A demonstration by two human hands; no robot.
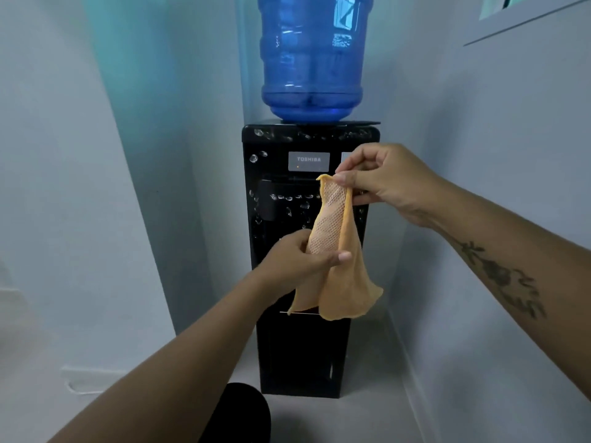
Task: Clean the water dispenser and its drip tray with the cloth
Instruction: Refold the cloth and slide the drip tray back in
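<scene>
One cloth (337, 282) before dispenser (303, 350), maybe wet

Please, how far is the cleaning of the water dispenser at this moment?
Done: nothing visibly; droplets dot the front of the tall black water dispenser. In hand: the right hand pinches the top corner of the orange mesh-faced cloth, the left hand grips its middle. Left: wiping the front and the drip tray, not visible here.
</scene>
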